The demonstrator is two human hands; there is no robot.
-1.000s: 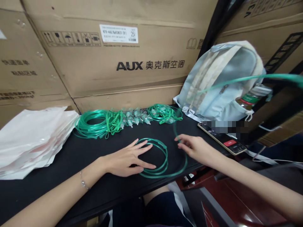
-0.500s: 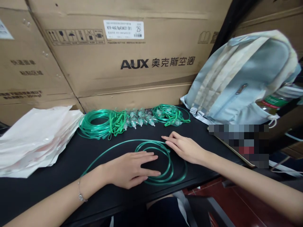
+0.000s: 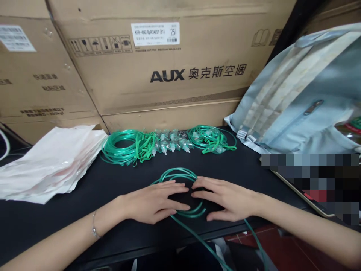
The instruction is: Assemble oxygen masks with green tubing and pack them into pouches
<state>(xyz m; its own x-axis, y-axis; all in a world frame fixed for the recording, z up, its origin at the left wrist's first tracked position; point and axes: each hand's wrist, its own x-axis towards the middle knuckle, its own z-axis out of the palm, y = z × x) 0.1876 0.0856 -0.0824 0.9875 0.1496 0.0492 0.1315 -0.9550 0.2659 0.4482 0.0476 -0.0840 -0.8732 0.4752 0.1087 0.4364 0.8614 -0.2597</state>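
A thin green plastic tube (image 3: 178,170) lies in a loose coil on the black tabletop between my hands. Over the coil's left side rests my left hand (image 3: 153,203), palm down with its fingers stretched out and apart. My right hand (image 3: 225,197) covers the right side of the coil, fingers spread and slightly curved, fingertips close to those of the left. Part of the coil is hidden beneath both hands. A length of the tube runs down past the table's front edge, and another stretch hangs below my right wrist.
Behind stand a coil of green tubing (image 3: 113,150) with green straps (image 3: 145,146), clear connector pieces (image 3: 172,143) and a second tubing bundle (image 3: 208,137). White bags (image 3: 53,158) are stacked left. Cardboard boxes (image 3: 197,90) form the back. A blue backpack (image 3: 299,105) leans right.
My right hand has moved down and nearer the left, its fingers spreading over the coil. A loop of tube now hangs over the front edge. The view has shifted slightly right-to-left.
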